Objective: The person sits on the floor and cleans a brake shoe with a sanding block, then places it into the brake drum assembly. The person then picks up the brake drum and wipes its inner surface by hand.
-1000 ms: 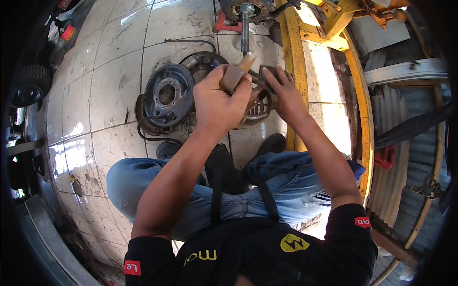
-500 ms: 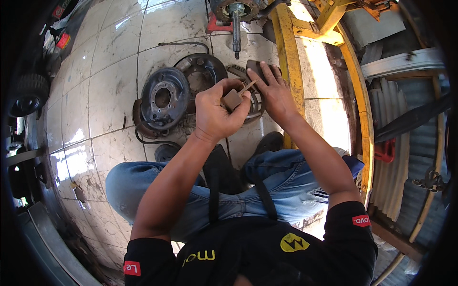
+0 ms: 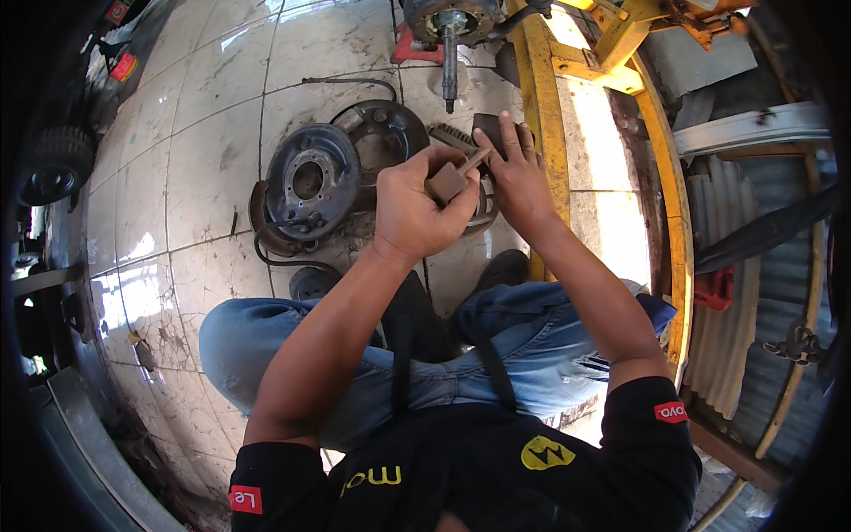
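Observation:
My left hand (image 3: 409, 211) is closed around a brown block-like piece (image 3: 447, 183) with a thin flat strip (image 3: 477, 160) reaching toward my other hand. My right hand (image 3: 526, 188) lies with fingers stretched out on a dark brown flat piece (image 3: 489, 125), thumb near the strip's tip. Whether the two brown pieces are joined, I cannot tell. Just beyond them is a brush-like thing with bristles (image 3: 453, 136). Partly hidden under my hands is a dark ringed metal part (image 3: 483, 211). Left of my hands, a black brake backing plate (image 3: 312, 184) leans over another round black plate (image 3: 390, 133).
A hub with a protruding shaft (image 3: 449, 66) hangs ahead, above a red stand (image 3: 413, 46). A yellow steel frame (image 3: 542, 133) runs along the right. A black hose (image 3: 288, 262) curls near my left shoe (image 3: 312, 283). Light tiles (image 3: 208, 151) cover the floor.
My hands stay at the same pieces with almost the same grip. The whole view has shifted slightly, so the plates and shaft appear a little farther right.

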{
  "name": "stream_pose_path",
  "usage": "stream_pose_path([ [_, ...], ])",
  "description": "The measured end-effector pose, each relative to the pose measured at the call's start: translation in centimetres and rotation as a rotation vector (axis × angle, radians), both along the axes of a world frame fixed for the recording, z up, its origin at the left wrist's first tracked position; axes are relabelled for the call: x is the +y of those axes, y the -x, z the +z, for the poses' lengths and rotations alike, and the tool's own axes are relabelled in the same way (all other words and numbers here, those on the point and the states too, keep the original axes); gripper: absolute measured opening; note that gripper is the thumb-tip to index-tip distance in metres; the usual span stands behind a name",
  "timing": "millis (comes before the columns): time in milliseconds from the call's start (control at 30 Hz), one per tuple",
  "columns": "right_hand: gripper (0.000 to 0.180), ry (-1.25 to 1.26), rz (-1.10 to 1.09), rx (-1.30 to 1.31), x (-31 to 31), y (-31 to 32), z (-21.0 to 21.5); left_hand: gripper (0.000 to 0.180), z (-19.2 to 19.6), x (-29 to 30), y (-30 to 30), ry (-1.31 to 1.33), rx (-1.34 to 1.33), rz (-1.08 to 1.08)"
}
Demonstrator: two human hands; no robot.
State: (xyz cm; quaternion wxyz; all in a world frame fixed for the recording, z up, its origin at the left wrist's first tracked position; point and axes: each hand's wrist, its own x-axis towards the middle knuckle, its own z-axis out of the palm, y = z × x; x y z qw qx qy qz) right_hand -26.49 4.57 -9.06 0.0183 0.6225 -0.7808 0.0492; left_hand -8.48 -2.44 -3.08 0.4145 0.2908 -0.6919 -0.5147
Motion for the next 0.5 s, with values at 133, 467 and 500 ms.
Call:
stream_pose_path([
  [133, 0.069, -0.001, 0.01, -0.046, -0.5, 0.0, 0.1, 0.021, 0.0, 0.0, 0.0, 0.055, -0.025, 0.065],
  [467, 0.068, 0.03, 0.02, -0.012, -0.1, -0.2, 0.0, 0.012, -0.2, -1.1, 0.1, -0.172, 0.053, 0.005],
  [500, 0.068, 0.045, 0.038, -0.024, -0.3, 0.3, 0.1, 0.012, -0.1, -0.8, 0.1, -0.163, 0.039, 0.002],
])
